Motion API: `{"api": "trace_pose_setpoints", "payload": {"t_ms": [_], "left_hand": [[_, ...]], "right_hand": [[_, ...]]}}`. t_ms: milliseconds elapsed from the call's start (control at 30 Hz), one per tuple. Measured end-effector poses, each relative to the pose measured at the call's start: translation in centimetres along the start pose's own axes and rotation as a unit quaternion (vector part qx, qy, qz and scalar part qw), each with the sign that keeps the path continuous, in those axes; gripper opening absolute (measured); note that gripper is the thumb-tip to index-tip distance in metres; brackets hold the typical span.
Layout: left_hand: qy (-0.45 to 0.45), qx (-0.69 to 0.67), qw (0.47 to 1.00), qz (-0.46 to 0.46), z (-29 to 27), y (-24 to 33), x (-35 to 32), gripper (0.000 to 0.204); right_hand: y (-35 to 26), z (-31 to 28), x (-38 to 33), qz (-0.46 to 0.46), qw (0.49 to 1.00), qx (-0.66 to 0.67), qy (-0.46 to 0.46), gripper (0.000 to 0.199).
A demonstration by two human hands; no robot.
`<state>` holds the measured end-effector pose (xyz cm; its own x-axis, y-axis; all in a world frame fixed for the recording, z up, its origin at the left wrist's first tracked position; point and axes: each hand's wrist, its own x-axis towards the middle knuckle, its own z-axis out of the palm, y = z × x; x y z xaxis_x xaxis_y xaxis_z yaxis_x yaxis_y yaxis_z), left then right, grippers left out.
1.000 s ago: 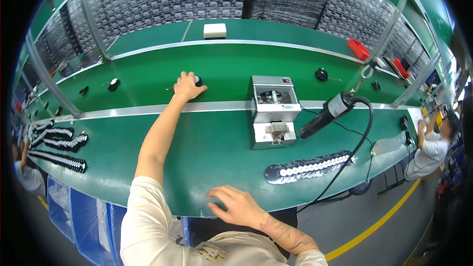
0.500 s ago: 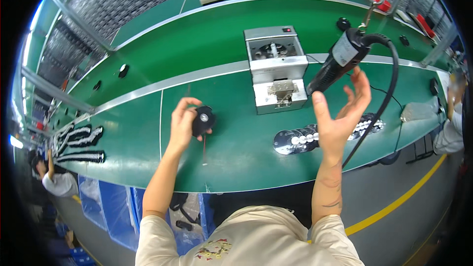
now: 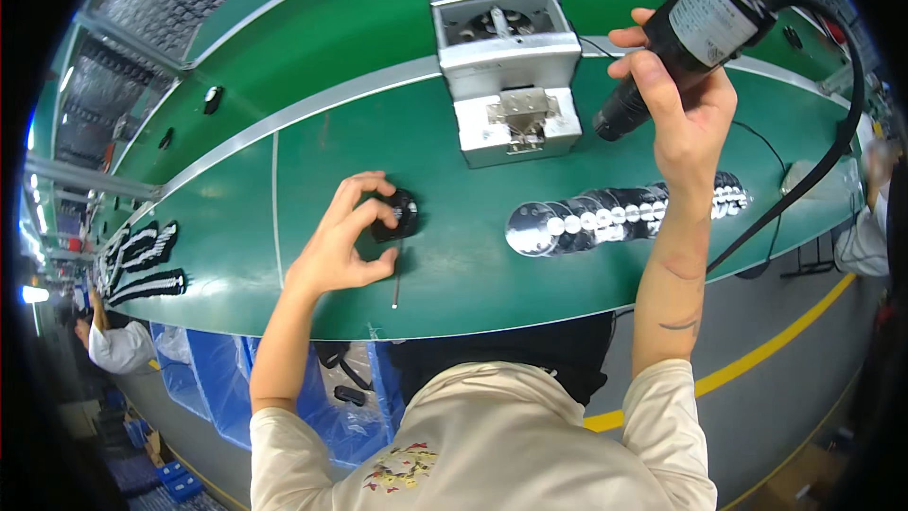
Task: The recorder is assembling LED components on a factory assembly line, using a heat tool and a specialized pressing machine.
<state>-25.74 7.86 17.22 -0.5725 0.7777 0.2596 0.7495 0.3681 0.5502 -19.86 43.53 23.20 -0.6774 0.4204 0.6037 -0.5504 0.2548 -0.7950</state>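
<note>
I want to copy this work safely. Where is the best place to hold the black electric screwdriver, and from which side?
Probably around the thick black barrel of the screwdriver, as the right hand does, coming from below and behind. The barrel is round and wide, its narrow tip slants down toward the grey machine, and the cable leaves the top end, so the middle stays free.

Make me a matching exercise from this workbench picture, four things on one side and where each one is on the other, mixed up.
Things:
1. black electric screwdriver
2. small black round part
3. grey box machine
4. row of shiny discs

Places:
A. between left-hand fingertips
B. flat on the green table, below the right hand
C. gripped in the right hand
D. standing mid-table, behind the discs

Pairs: 1-C, 2-A, 3-D, 4-B
</note>
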Motion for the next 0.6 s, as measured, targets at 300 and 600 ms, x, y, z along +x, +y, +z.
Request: {"api": "trace_pose_setpoints", "payload": {"t_ms": [300, 600], "left_hand": [[-0.012, -0.109, 0.986, 0.124, 5.9, 4.0, 3.3, 0.024], [0.003, -0.092, 0.984, 0.15, 8.8, 4.8, 4.9, 0.029]], "right_hand": [[1.9, -1.0, -0.4, -0.133, 0.983, -0.126, 0.014, 0.033], [3.0, -0.3, -0.4, -0.156, 0.986, -0.057, 0.005, 0.033]]}}
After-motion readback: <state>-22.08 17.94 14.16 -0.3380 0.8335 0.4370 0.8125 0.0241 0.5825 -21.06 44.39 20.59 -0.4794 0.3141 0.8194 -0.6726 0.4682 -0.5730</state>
